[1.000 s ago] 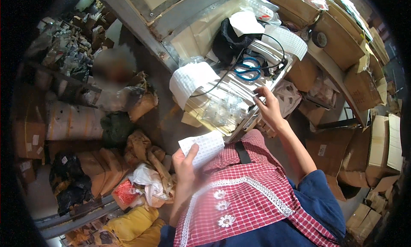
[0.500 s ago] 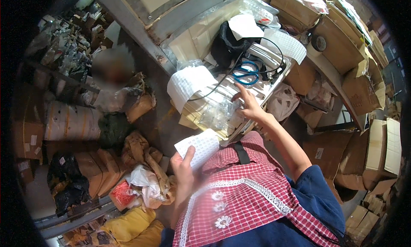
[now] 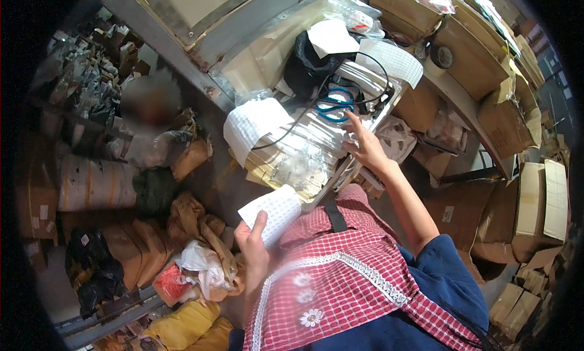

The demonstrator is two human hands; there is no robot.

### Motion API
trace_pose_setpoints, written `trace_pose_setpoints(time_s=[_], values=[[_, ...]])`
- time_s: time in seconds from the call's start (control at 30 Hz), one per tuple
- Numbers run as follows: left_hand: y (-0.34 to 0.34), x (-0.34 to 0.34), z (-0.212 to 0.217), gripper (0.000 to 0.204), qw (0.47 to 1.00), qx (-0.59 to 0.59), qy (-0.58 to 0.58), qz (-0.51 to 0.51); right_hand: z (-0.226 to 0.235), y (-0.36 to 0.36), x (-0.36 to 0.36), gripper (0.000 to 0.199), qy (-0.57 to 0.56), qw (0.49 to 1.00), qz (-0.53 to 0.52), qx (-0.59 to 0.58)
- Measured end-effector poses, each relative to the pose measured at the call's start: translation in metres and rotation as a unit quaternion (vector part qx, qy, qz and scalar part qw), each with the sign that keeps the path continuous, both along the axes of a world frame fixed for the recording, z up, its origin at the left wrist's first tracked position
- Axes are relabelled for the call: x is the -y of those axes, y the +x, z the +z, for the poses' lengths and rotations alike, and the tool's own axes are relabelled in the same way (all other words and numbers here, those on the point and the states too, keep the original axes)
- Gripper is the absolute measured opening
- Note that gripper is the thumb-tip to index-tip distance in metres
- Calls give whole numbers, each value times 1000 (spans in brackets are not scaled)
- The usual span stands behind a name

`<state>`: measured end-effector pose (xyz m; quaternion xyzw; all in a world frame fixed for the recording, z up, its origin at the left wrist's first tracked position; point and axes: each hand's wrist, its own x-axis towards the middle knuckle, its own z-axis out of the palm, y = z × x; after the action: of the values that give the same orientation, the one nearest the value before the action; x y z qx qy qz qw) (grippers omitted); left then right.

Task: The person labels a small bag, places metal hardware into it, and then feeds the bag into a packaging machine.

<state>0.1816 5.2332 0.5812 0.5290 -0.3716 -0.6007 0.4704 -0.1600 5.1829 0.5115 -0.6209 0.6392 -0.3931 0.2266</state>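
Observation:
My left hand [image 3: 252,240] grips a white sheet of printed labels [image 3: 272,212] in front of my apron, thumb on top. Over the right side of a shallow tray [image 3: 325,191] reaches my right hand [image 3: 367,145], index finger stretched out and nothing seen held in it. Its fingertip is at the blue scissors handles [image 3: 334,104]; whether it touches them I cannot tell. The scissors lie on stacked white papers, partly under a black cable [image 3: 286,135]. Clear plastic bags [image 3: 298,168] rest at the near end of the tray.
Another label sheet [image 3: 258,123] drapes over the tray's left side. Behind the scissors sits a black bag [image 3: 304,65] with white paper on it. A tape roll [image 3: 442,57] stands near open cartons [image 3: 468,59]. At the left are wrapped rolls [image 3: 97,184] and a yellow sack [image 3: 182,326].
The whole view has shifted slightly. My right index fingertip has gone from below the scissors handles to their right edge, away from the plastic bags. My left hand keeps the label sheet.

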Motion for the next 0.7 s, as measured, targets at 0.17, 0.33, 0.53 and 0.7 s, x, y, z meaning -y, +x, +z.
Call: trace_pose_setpoints(time_s=[0.17,0.33,0.53,0.7], values=[[-2,4,-5,24,1000,13,-22,1,-12,-6,-7,41,-24,998,-36,-48],[-6,5,-7,24,1000,14,5,-22,-27,4,-5,23,-44,990,-18,-136],[-16,4,2,24,999,10,11,-42,-44,13,7,19,-88,965,-65,-240],[-19,2,3,25,998,11,13,-62,-28,26,11,22,-102,935,-92,-326]])
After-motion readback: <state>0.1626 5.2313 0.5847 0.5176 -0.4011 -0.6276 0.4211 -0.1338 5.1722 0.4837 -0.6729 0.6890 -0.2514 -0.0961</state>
